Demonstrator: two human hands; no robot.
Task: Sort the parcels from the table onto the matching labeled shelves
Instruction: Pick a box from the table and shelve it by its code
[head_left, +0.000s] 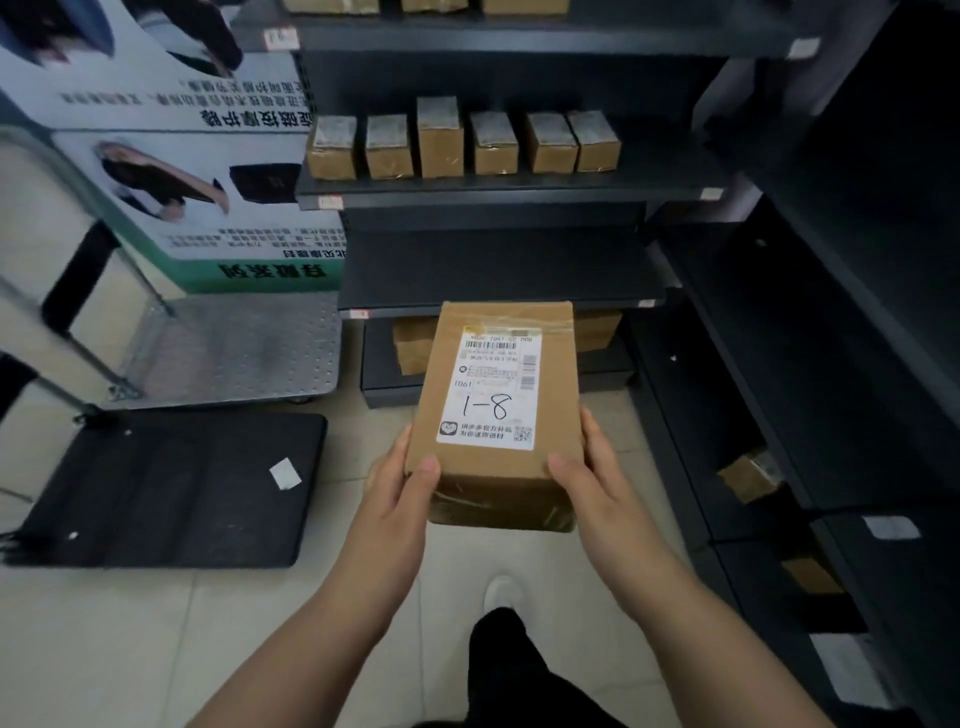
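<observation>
Parcel (498, 415) is held in mid-air in front of the shelf unit (498, 188), well above the tiled floor, w/ its label (493, 389) turned up. "1-8" is handwritten on it. The near end is gripped by both hands: L hand (400, 488) at the near-left corner, R hand (592, 478) at the near-right. Each thumb is pressed flat on the top face. The R fingers are laid along the side edge; the L fingers are curled underneath & mostly hidden. Both hands are clamped on the box.

Risks, as judged from here:
- Wrong shelf. Shelf tags (330, 201) are blurred & can't be read, so no match to 1-8 can be confirmed. A row of small boxes (441, 137) is stood on the mid shelf, and more cartons (413, 345) are tucked in at the btm level behind the parcel. A second rack (779, 364) is set at the R, so a mix-up betw. racks is poss.
- Drop. Only the near end is held and the far end is unsupported, so a fwd tilt could be caused if the grip is eased during the reach.
- Knock-over. If the mid shelf is picked, the upright boxes could be toppled by a hasty push-in.
- Trip. A platform cart (234, 348) & a black flat panel (171, 488) are lying at the L, near the feet.
</observation>
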